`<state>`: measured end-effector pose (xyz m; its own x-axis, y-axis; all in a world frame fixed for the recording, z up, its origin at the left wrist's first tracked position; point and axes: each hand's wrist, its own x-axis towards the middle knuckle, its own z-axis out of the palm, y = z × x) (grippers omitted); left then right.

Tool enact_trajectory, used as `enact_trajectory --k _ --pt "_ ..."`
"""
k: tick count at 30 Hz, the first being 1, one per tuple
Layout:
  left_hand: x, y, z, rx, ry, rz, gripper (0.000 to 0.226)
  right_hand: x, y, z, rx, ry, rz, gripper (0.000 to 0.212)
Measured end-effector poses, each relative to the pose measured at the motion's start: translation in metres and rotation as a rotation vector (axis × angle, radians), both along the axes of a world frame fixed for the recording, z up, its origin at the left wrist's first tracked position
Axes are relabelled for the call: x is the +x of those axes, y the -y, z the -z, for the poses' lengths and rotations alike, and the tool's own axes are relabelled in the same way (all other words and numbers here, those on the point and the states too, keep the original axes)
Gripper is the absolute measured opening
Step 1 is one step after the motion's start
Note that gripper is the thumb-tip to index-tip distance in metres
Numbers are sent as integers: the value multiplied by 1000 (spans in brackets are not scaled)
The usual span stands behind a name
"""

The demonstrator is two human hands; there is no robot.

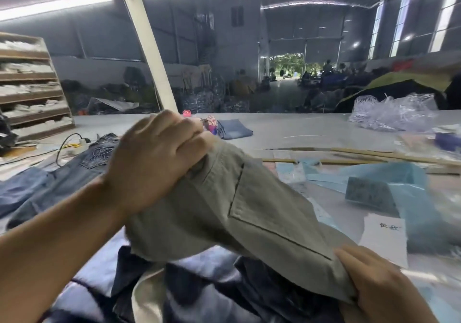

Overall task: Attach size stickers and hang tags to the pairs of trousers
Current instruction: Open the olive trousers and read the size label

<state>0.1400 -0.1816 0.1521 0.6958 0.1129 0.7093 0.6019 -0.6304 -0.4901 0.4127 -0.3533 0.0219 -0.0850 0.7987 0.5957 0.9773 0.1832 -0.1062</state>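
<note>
Above the table, both hands' fingers grip raised khaki trousers.

Khaki trousers, raised, stretched, seemingly untagged

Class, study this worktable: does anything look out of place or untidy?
Yes. Light blue paper sheets lie scattered and overlapping on the table's right side, and crumpled clear plastic is heaped at the far right. Both hands grip grey-green trousers.
</note>
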Motion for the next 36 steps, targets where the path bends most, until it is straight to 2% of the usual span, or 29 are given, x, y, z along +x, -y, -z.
enact_trajectory --k 2,4,6,8,9,11,13,14,15,16,18,19,22,24,26,28,29,31,32,34,36 --pt "4 -4 16 92 -93 2 21 0 2 8 -83 29 -45 10" --pt "-7 -4 53 54 -273 33 27 5 4 19 -232 109 -50 13" --pt "-29 -1 89 -162 -449 50 35 12 5 28 -451 129 -37 14" --pt "-51 1 111 -454 -509 -25 57 19 3 37 -430 72 -101 25" --pt "-58 4 114 -634 -459 -39 62 19 1 32 -485 106 -108 34" --pt "-67 8 105 -908 -276 -7 53 12 -3 19 -620 73 -47 52" --pt "-65 9 93 -1171 -49 3 51 -2 -10 5 -474 60 -92 47" --pt "-62 7 91 -1230 111 -27 54 -12 -13 -3 -384 51 -119 46" --pt "-58 2 91 -1236 239 -129 53 -23 -14 -10 -357 -38 -122 59" --pt "-52 -3 90 -1196 279 -303 50 -33 -17 -14 -361 -120 -118 76" --pt "-38 -9 90 -1127 173 -648 51 -50 -25 -13 -360 -135 -114 108" --pt "-32 -13 94 -1140 100 -722 52 -57 -30 -11 -382 -94 -104 113" --pt "-17 -14 92 -1148 80 -757 39 -67 -41 -2 -431 -38 -72 92" --pt "-5 -1 88 -940 53 -763 24 -64 -40 2 -449 -106 -79 86" --pt "12 22 87 -706 96 -612 12 -58 -37 3 -442 -360 -144 67" --pt "33 55 89 -628 171 -298 11 -52 -35 2 -357 -740 -196 43" --pt "44 73 91 -628 197 -153 11 -50 -34 1 -328 -927 -225 40" --pt "65 104 99 -608 218 71 10 -49 -32 2 -346 -1252 -336 53" --pt "73 117 102 -608 209 126 12 -48 -30 2 -369 -1379 -377 59" --pt "80 130 110 -676 165 169 19 -48 -27 2 -377 -1557 -433 53" --pt "80 129 113 -880 188 202 27 -46 -24 3 -401 -1635 -438 43"
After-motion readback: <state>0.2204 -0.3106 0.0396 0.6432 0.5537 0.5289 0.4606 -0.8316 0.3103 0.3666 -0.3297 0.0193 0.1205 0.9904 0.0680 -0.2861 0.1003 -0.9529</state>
